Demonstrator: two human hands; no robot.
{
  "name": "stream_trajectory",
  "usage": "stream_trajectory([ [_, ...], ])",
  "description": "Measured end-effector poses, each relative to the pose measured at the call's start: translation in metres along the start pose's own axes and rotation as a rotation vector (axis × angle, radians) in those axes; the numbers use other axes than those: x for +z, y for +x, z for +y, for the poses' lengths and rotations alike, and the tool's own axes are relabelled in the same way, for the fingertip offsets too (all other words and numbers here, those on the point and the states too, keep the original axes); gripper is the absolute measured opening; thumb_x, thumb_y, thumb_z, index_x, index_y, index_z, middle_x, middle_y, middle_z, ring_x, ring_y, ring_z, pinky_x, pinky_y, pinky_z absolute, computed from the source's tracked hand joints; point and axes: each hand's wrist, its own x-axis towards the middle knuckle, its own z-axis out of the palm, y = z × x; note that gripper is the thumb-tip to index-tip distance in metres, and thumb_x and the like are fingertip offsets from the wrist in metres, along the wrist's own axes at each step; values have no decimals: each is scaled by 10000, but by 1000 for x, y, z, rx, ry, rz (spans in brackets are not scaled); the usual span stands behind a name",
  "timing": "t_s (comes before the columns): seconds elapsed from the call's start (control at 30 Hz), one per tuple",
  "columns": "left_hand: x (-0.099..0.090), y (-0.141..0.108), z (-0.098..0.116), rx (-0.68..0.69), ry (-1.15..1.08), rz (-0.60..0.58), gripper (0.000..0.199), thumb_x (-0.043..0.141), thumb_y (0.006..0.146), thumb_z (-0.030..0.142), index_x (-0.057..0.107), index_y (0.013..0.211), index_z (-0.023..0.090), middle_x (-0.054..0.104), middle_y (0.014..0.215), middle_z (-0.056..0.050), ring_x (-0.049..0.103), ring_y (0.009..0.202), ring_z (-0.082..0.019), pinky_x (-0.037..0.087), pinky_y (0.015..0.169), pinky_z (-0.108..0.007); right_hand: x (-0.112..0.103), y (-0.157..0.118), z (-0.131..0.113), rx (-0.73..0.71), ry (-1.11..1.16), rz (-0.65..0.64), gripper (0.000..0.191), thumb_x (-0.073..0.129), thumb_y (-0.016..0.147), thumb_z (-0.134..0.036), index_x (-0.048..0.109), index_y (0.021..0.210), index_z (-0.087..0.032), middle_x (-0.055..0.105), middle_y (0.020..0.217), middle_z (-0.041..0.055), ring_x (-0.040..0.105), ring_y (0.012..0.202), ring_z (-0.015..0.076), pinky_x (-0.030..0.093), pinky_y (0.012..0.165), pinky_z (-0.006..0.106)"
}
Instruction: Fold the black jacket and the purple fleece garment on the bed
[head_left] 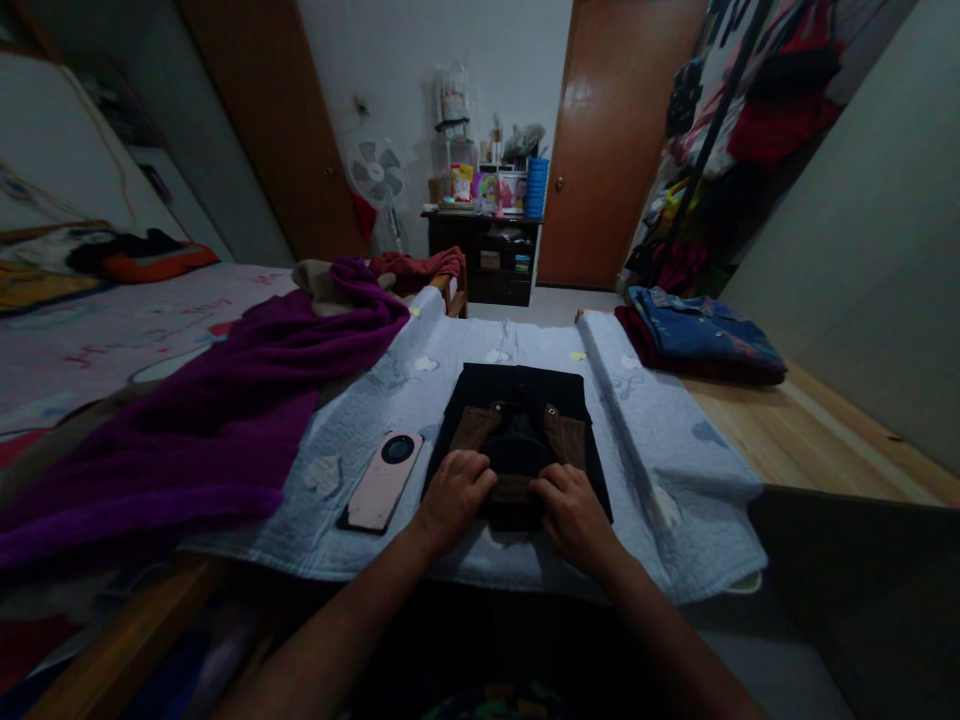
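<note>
A dark folded garment [525, 385] with brown panels and two metal snaps lies flat on a pale quilted cloth [495, 338]. At the garment's near left edge is my left hand [459, 492], its fingers closed on the brown-trimmed fabric. My right hand [574, 508] pinches the same fabric on the near right side. A brown strip of cloth spans the gap between both hands. Left of the garment, a pink phone [381, 488] with a round black camera ring rests on the quilted cloth.
Purple cloth [247, 410] drapes over the bed at the left. Folded blue and dark red clothes [705, 335] are stacked on the wooden surface [810, 430] at the right. A fan [377, 172] and a dark shelf [484, 250] stand at the back.
</note>
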Motion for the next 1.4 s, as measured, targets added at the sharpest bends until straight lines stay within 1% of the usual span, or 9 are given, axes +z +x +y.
stream_trajectory([
  [0.1,1,-3,1,0,-62,29,205,525,854,84,612,1004,193,523,1330,-100,414,1303,-260,343,1092,-442,-9,5,-1,23,137,55,235,509,829,-138,619,1030,-191,613,1069,88,541,1015,228,429,919,398],
  [0.27,-13,-2,5,47,-281,-126,517,542,757,66,521,1251,217,620,1252,-77,541,1201,-203,288,1133,-473,6,12,-2,29,53,19,430,517,897,-261,519,1320,-180,547,1364,124,427,1314,277,285,1105,524],
  [0.43,-27,23,4,-67,-385,-87,297,478,838,123,620,1083,213,694,1122,-51,618,1080,-178,325,1109,-443,16,17,-4,55,0,-80,390,558,881,-272,586,1263,-196,598,1320,110,497,1272,275,282,1107,534],
  [0.57,-4,46,3,-76,-260,-83,356,402,943,201,556,1263,183,555,1381,-90,451,1324,-203,327,1111,-443,14,21,-3,40,-3,-102,362,572,866,-263,616,1218,-192,626,1278,118,525,1244,266,316,1092,506],
  [0.8,19,54,10,-113,-163,-259,347,413,956,263,557,1259,176,595,1330,-108,515,1265,-238,339,1084,-495,2,19,5,66,181,-113,293,554,856,-224,660,1126,-185,700,1128,94,625,1099,231,398,1047,442],
  [0.9,8,59,13,-98,-151,-243,270,457,929,243,607,1148,195,646,1241,-97,555,1204,-239,355,1067,-492,-7,27,15,163,340,7,239,473,909,-244,688,1007,-211,727,999,54,673,951,196,501,916,359],
  [1.07,4,65,12,-182,-81,-94,503,616,818,328,534,1290,173,384,1501,-160,258,1422,-331,226,1131,-546,12,39,41,280,266,233,448,443,905,-273,510,1333,-160,484,1428,136,412,1347,253,328,1117,464],
  [1.27,21,65,4,-350,-152,-377,682,483,869,553,409,1440,188,216,1578,-164,166,1451,-359,185,1140,-535,42,34,51,326,124,-75,619,471,900,-417,401,1434,-112,286,1547,159,196,1449,285,227,1149,498],
  [1.4,23,66,5,-382,-175,-429,693,460,869,587,392,1459,229,157,1598,-137,105,1454,-391,155,1141,-536,40,34,52,352,93,-175,656,446,913,-451,374,1453,-85,243,1564,146,152,1461,268,194,1165,462],
])
